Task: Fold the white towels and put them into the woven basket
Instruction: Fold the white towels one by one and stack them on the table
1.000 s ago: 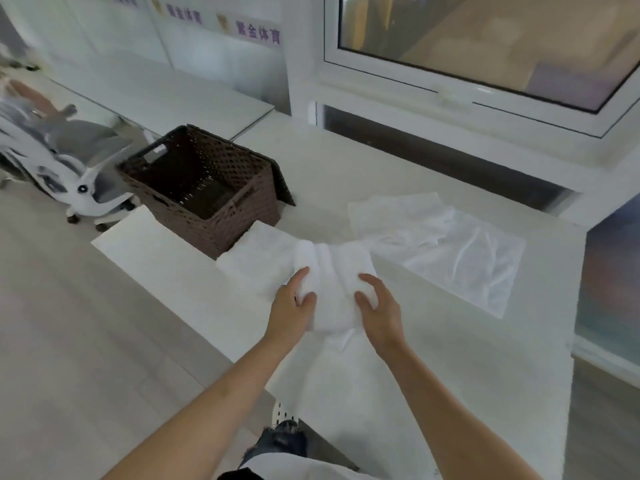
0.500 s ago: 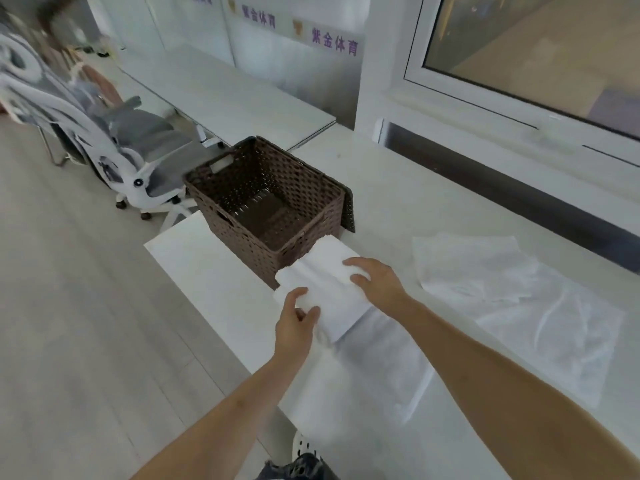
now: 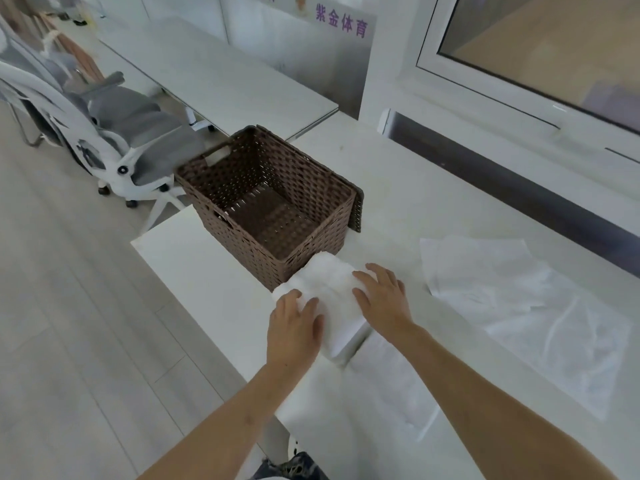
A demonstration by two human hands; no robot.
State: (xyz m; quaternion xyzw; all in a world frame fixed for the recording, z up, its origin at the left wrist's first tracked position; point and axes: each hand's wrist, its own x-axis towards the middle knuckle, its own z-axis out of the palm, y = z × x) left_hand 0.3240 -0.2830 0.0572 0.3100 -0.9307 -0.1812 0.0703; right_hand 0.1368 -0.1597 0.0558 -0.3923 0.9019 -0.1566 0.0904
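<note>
A folded white towel [image 3: 332, 292] sits on the white table [image 3: 194, 271], its far corner touching the near wall of the brown woven basket [image 3: 277, 251], so it lies just outside the basket rather than in it. The left hand [image 3: 294, 330] lies on the towel's near left corner with its fingers loosely bent over the cloth, the thumb on top; whether it pinches the edge or only presses down I cannot tell. The right hand [image 3: 381, 299] rests flat on the towel's right side, fingers spread and fairly straight, pressing the stack onto the table. The towel's layered edges show at its near right side, beside the right wrist. Beneath and nearer the person another white towel [image 3: 391, 386] lies spread flat, partly under the right forearm. Further right, well apart from the basket, an unfolded white towel [image 3: 526, 313] lies wrinkled and open on the table. The basket stands upright near the table's left corner, its woven floor visible, a handle slot in the far wall and a flat woven panel leaning against its right side. On the floor to the left stands a grey and white office chair [image 3: 114, 140], and behind the basket a second white table [image 3: 221, 77] runs along the wall, where purple characters show on a glass panel [image 3: 341, 24]
</note>
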